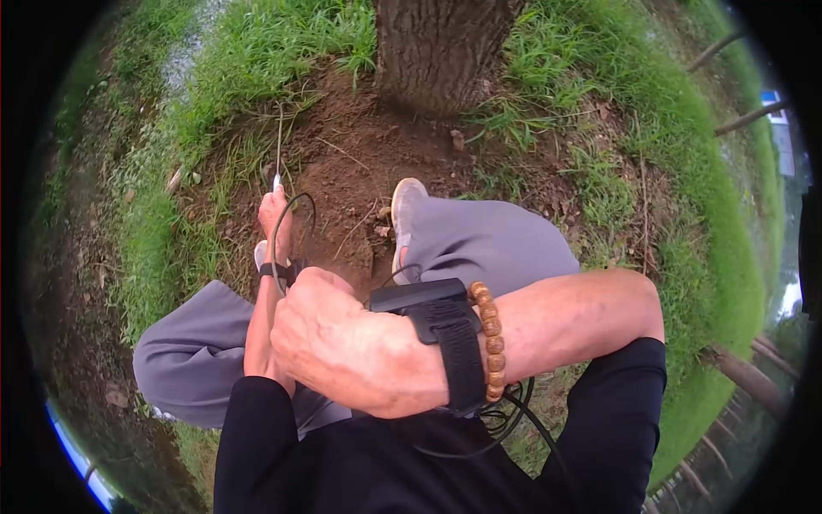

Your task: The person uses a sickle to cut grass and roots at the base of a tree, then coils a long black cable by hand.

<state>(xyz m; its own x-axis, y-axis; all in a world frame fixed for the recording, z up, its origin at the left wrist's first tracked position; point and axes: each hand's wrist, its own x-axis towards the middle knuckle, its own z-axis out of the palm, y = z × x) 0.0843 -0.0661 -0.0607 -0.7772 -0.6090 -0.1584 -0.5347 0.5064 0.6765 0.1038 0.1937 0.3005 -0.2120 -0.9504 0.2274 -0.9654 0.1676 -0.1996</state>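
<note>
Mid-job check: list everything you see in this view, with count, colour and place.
Tree trunk: one, brown, top centre
Background trunks: several, brownish, right edge
Bare soil: one patch, reddish brown, below the trunk
Grass: many tufts, green, around the soil
Slim pale rod: one, whitish, in the left hand
Black cable: at least one, looping beside the left hand
Wristbands: two, black, one per wrist
Box: one, black, on the right wristband
Bead bracelet: one, brown, right forearm
Shoes: two, pale, on the soil
Trousers: one pair, grey, both legs
Top: one, black, bottom centre
Left hand: one, bare, left of centre, closed around the rod
Right hand: one, bare, centre-left, curled, contents hidden
</note>
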